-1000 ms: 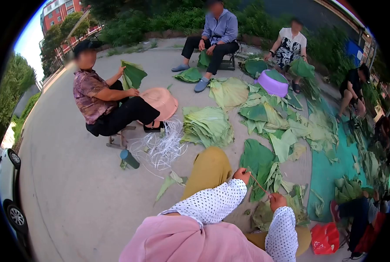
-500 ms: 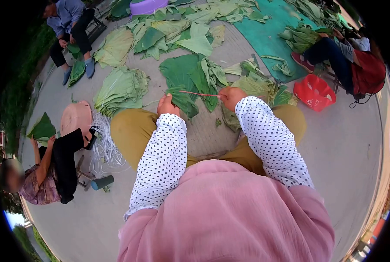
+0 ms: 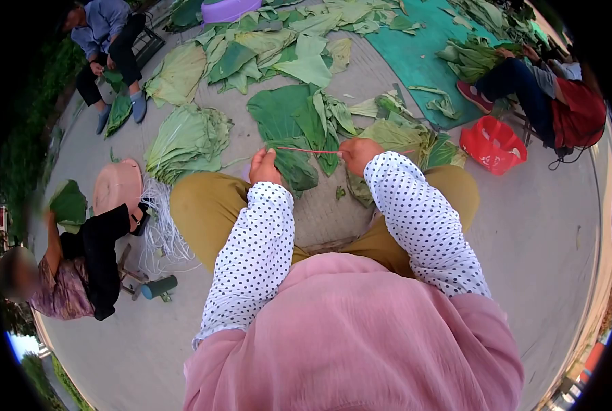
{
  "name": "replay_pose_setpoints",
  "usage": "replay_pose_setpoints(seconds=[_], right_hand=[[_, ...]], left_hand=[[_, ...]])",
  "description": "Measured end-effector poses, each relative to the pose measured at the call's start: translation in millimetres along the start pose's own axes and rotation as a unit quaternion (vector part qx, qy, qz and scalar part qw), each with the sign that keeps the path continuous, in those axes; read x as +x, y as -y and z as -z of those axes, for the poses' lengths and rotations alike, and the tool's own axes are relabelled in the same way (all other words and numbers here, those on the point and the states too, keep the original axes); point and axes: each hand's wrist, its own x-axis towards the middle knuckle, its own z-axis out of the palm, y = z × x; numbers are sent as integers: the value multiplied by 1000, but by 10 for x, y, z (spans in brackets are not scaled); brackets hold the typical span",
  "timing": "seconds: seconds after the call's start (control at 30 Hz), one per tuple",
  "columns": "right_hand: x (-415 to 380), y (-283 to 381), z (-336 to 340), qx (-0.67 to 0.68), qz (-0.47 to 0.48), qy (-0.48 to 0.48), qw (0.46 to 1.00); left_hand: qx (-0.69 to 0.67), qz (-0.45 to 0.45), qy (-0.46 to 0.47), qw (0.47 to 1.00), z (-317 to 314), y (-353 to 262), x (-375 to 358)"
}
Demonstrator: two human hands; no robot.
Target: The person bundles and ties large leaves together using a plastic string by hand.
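My left hand (image 3: 264, 167) is closed, pinching the edge of a green leaf (image 3: 297, 171) together with one end of a thin red string (image 3: 308, 149). The leaf hangs down to the right of that hand. My right hand (image 3: 360, 156) is closed on the other end of the string, which runs taut and nearly level between both hands. Just beyond my hands, a large dark green leaf (image 3: 276, 111) lies on the pavement beside crumpled, paler leaves (image 3: 333, 113). The fingertips themselves are partly hidden.
A stack of leaves (image 3: 188, 140) lies left of my knees, near white strings (image 3: 166, 219) and a pink basin (image 3: 117, 183). A red basket (image 3: 492, 145) stands right. Co-workers sit left and right. More leaves cover the ground and a green sheet (image 3: 415, 58).
The leaf at my left hand has dropped and spread lower. My right hand has shifted slightly left, with the string still taut. The co-worker at lower left has turned a leaf.
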Motion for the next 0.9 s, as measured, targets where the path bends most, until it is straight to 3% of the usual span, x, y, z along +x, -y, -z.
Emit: replay_pose_setpoints(seconds=[0.2, 0.3, 0.43, 0.53, 0.57, 0.63, 0.7, 0.77, 0.83, 0.9], right_hand=[[19, -47, -71, -18, 7, 8, 1000], [19, -52, -96, -13, 24, -9, 1000], [19, -4, -122, -27, 16, 34, 999], [-63, 60, -151, -50, 8, -51, 997], [-124, 60, -95, -26, 53, -71, 996], [-113, 180, 65, 25, 161, -91, 982], [-106, 260, 37, 36, 187, -118, 975], [-62, 275, -30, 75, 137, -76, 985], [-27, 243, -89, 48, 146, -57, 986], [-20, 297, -46, 50, 134, -25, 989]], left_hand=[[115, -24, 38, 992, 49, 197, 20], [209, 19, 146, 967, -41, 223, -111], [303, 86, 203, 927, -214, 375, -472], [233, 124, 212, 941, -253, 434, -489], [197, 146, 225, 943, -254, 415, -498], [255, 123, 239, 929, -226, 454, -418], [272, 132, 263, 916, -267, 439, -443], [280, 91, 300, 907, -314, 377, -522], [337, 74, 295, 891, -364, 248, -611], [245, 104, 297, 917, -267, 544, -465]])
